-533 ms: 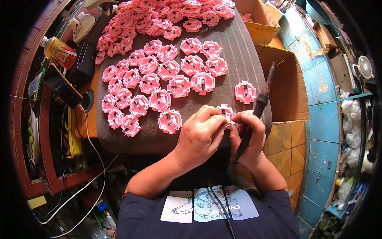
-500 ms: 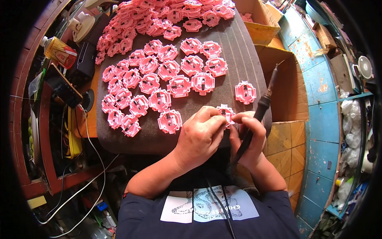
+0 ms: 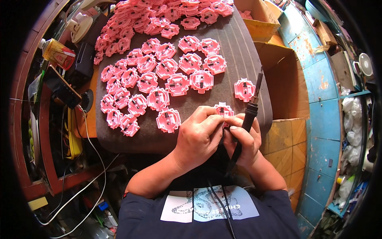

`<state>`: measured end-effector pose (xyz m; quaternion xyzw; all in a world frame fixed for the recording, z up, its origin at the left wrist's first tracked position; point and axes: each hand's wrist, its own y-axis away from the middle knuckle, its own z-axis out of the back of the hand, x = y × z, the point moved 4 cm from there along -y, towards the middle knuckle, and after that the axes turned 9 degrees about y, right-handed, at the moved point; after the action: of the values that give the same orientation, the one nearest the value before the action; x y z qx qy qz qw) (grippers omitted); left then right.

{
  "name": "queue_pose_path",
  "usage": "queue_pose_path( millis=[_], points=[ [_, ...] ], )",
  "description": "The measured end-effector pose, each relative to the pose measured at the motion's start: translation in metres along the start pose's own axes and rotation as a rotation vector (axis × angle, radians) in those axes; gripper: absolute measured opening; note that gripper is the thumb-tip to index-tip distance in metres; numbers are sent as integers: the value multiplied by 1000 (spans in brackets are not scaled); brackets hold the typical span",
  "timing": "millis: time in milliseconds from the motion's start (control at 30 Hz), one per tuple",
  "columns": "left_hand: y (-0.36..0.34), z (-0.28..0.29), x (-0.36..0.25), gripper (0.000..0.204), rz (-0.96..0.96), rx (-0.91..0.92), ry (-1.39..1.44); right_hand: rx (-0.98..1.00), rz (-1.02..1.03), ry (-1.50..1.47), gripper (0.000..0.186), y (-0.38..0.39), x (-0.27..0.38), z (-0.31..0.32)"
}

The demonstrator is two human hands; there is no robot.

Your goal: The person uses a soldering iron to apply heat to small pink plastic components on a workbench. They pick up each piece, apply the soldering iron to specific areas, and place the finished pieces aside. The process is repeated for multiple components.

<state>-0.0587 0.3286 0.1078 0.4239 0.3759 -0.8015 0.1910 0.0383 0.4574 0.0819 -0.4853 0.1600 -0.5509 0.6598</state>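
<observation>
The small pink moulded-plastic housing (image 3: 223, 109), shallow and roughly round with notched edges, is at the fingertips near the table's near edge; its near side is hidden. It looks light and rigid, its smooth walls probably a little slippery and its thin tabs liable to crack or soften under heat. The outer rim seems the best hold, clear of the small parts inside.

The left hand (image 3: 197, 133) is nearly closed at the housing's near-left edge, fingertips bunched; I cannot tell just what they pinch. The right hand (image 3: 248, 148) curls around a black-handled soldering iron (image 3: 250, 113), its slim metal tip pointing far and away from the housing, while thumb and forefinger come together at the housing's near side.

Just far and right sits a single pink housing (image 3: 244, 90); to the left spread loose rows of pink housings (image 3: 178, 84). A heaped pink pile (image 3: 159, 18) covers the far end of the dark table (image 3: 235, 51). Right of it stands an open brown cardboard box (image 3: 284, 79).
</observation>
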Motion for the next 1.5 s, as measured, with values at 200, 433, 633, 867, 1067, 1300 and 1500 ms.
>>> queue_pose_path(
  millis=[200,433,633,867,1067,1300,1500],
  points=[
    [1,-1,-1,22,-85,35,-83,78,-89,-92,40,-2,-1,32],
    [4,-3,-2,25,-130,28,-141,70,-116,-9,53,-2,13,76],
    [4,-5,-4,26,-162,43,-173,176,-114,-136,26,-10,26,87],
    [6,-6,-4,28,-178,44,-196,213,-101,-139,28,-12,29,80],
    [6,-6,-4,29,-182,32,-201,222,-97,-144,29,-12,29,79],
    [5,-6,-5,29,-176,37,-191,221,-89,-129,31,-10,30,79],
    [6,-6,-5,28,-177,32,-191,214,-96,-131,30,-11,28,84]
  ],
)
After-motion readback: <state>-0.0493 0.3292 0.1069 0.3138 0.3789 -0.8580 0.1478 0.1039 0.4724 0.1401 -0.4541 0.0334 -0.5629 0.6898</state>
